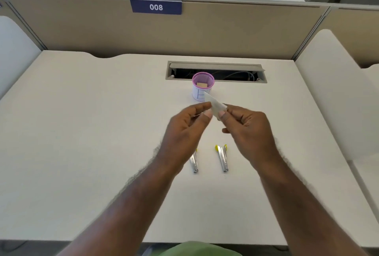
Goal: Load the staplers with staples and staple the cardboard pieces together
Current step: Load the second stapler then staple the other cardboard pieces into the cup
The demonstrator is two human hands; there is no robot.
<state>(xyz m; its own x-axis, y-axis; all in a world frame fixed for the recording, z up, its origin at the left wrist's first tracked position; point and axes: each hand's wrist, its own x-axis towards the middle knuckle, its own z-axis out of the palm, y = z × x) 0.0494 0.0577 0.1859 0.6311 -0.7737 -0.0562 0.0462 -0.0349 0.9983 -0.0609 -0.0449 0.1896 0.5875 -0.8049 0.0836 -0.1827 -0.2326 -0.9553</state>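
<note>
Both hands raised above the desk (82, 132), meeting over a small pale box (214, 105), blurred, most likely a staple box though no print can be read. Left hand (185, 132) with thumb and forefinger pinching the near left edge of the box, the other fingers curled loosely underneath. Right hand (247, 130) with thumb and forefinger pinching the right end of the same box, remaining fingers folded behind it. Whether the box is open cannot be told.

Just beyond the fingertips, a pink mesh cup (203, 86) standing upright on the desk, a white label round its lower half, a brown cardboard piece (202, 85) showing inside near the rim. Behind the cup, a long cable slot (216, 71) with its flap lifted.

Below the fingers, nearer the body, two metal staplers lying on the desk, roughly parallel, well apart from the box: the left stapler (194, 163) partly hidden under the left wrist, the right stapler (222, 158) in full view between the two forearms, yellow tips at its far end, its arms slightly parted.

Far side of the desk closed by a beige partition (225, 34) bearing a blue sign (155, 7) reading 008.
</note>
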